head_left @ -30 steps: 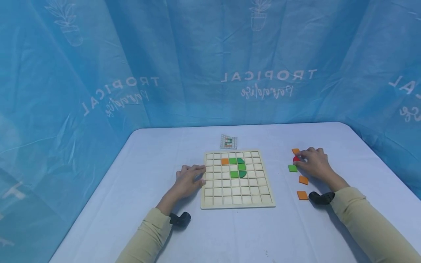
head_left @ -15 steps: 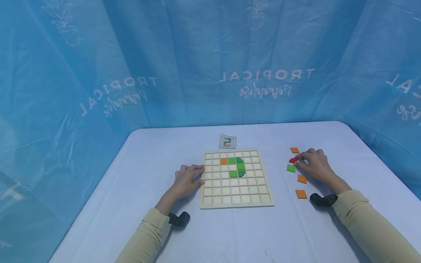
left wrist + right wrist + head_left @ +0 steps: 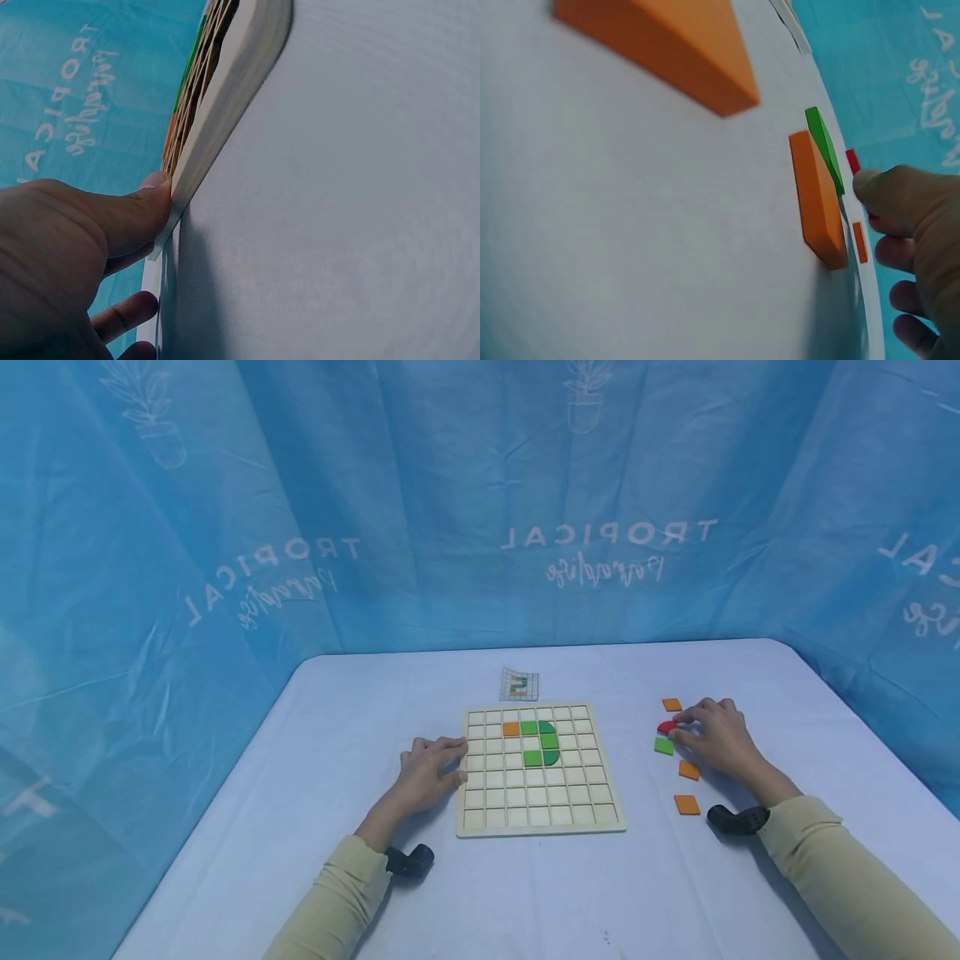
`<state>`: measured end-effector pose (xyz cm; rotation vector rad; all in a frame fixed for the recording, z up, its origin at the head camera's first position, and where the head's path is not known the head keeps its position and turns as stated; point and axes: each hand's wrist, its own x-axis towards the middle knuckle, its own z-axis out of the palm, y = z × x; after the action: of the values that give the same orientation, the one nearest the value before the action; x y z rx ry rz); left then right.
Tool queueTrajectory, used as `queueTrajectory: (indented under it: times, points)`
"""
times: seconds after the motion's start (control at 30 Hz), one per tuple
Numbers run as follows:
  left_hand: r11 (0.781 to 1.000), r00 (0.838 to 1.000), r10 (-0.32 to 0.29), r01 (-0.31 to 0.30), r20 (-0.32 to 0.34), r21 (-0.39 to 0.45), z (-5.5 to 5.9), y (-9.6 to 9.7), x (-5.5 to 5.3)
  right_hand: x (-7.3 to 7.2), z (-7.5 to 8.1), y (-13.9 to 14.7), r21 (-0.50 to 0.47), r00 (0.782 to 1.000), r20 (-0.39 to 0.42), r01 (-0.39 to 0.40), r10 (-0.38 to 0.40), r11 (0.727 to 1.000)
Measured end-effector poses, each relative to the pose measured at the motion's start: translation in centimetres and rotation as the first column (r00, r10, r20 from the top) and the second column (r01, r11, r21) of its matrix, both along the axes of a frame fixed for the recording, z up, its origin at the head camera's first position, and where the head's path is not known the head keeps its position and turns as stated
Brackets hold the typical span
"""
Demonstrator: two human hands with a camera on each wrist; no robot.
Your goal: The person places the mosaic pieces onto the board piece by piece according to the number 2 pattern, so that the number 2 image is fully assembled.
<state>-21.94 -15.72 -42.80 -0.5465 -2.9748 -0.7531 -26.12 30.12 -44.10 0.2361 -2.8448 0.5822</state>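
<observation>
Your left hand [image 3: 426,771] touches the board [image 3: 540,795] at nine o'clock, fingers relaxed. Between two and three o'clock from it, your right hand [image 3: 712,735] pinches the red piece [image 3: 664,727], likely light, stiff, smooth; grip opposite edges.

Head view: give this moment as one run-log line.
left hand: touching grid board | right hand: pinching red piece | loose nearby: green tile, orange tiles

The right hand [image 3: 716,735] partly hides the rounded red tile [image 3: 664,727]; the right wrist view crops an orange square tile [image 3: 671,45].
</observation>
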Motion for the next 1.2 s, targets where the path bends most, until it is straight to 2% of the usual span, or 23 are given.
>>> queueTrajectory:
  times: [0.27,0.53,0.83,1.2]
  points:
    - [1.0,1.0,-0.002,0.002,-0.003,-0.007,0.0,-0.1,0.0,0.5,1.0,-2.0,-0.056,0.998,-0.04,-0.048,0.045,0.997]
    - [1.0,1.0,0.018,-0.018,0.017,0.005,0.0,0.0,0.1,1.1,1.1,-5.1,-0.108,0.992,-0.057,-0.114,0.109,0.988]
    - [1.0,1.0,0.011,-0.011,0.01,-0.004,-0.1,0.0,0.0,1.7,0.8,-8.7,-0.156,0.952,-0.191,-0.269,0.239,0.95]
    - [1.0,1.0,0.017,-0.017,0.013,-0.006,0.2,0.2,0.1,1.7,0.9,-12.8,-0.144,0.955,-0.135,-0.281,0.263,0.949]
